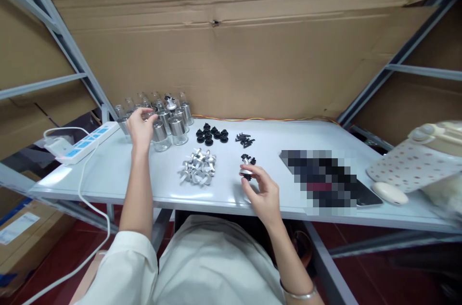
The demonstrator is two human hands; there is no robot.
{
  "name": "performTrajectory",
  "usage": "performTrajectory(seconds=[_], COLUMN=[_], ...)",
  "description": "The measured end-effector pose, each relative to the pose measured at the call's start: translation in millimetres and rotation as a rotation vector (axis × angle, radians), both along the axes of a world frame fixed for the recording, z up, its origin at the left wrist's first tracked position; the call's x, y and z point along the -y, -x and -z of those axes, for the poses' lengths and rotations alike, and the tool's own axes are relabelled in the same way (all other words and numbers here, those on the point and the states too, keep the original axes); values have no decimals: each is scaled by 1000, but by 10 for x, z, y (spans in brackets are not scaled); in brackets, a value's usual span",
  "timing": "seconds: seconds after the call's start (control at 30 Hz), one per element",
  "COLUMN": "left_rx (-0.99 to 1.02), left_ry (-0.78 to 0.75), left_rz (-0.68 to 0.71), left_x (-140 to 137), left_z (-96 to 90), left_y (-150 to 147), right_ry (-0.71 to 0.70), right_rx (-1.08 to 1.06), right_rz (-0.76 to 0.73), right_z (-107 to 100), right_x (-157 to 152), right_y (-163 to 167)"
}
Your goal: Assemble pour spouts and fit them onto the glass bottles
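Silver-and-black stopper [247,171] sits roughly upright, spout end uppermost, in the right hand's [266,192] pinch over the table [224,194]; silver parts [198,168] separate it from the left hand [140,128] by the bottles [178,129], whose grip I can't tell.

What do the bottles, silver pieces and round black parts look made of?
Bottles: probably glass, clear and glossy at the base; the reflective silver band looks like metal.
Silver pieces: metal or metallic-coated plastic, given the bright sheen.
Round black parts: likely plastic or rubber, uniformly dark.
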State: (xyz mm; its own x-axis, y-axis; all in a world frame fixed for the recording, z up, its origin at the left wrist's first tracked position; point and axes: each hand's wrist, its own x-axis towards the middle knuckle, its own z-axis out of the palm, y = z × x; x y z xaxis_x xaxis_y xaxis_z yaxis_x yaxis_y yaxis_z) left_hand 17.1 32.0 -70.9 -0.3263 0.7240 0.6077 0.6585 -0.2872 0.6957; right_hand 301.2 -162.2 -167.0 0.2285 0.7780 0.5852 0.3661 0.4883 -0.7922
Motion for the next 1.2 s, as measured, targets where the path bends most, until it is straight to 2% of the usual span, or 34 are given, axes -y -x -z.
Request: performTrajectory(seconds=[0.1, 0.23, 0.33, 0.4, 0.53, 0.67, 0.8, 0.97, 1.07, 1.2], left_rx=[6, 57, 137, 165, 172, 173, 283, 387, 421, 401], left_ry=[-150, -368, -427, -408, -265, -106, 19, 33, 12, -4], left_rz=[15, 132, 262, 391, 698, 872, 900, 863, 862, 943], left_x=[249, 675, 995, 1186, 1484, 1630, 1636, 1565, 1521, 1492], left_z=[-129, -376, -511, -528, -372, -127, 35, 174, 243, 282], left_y=[-90, -306, -529, -707, -1107, -1427, -1558, -1606, -1639, -1684], right_ry=[11, 18, 13, 3, -21, -43, -98, -123, -206, -343], right_rx=[-64, -181, -231, -238, -183, -157, -202, -245, -163, 0], right_rz=[21, 26, -13, -15, 39, 79, 53, 5, -38, -113], right_z=[21, 13, -8, -19, -36, -59, -58, -103, -275, -614], right_x=[-3, 6, 19, 25, 25, 23, 20, -10, -26, -55], right_y=[5, 30, 45, 47, 30, 1, -17, -27, -38, -43])
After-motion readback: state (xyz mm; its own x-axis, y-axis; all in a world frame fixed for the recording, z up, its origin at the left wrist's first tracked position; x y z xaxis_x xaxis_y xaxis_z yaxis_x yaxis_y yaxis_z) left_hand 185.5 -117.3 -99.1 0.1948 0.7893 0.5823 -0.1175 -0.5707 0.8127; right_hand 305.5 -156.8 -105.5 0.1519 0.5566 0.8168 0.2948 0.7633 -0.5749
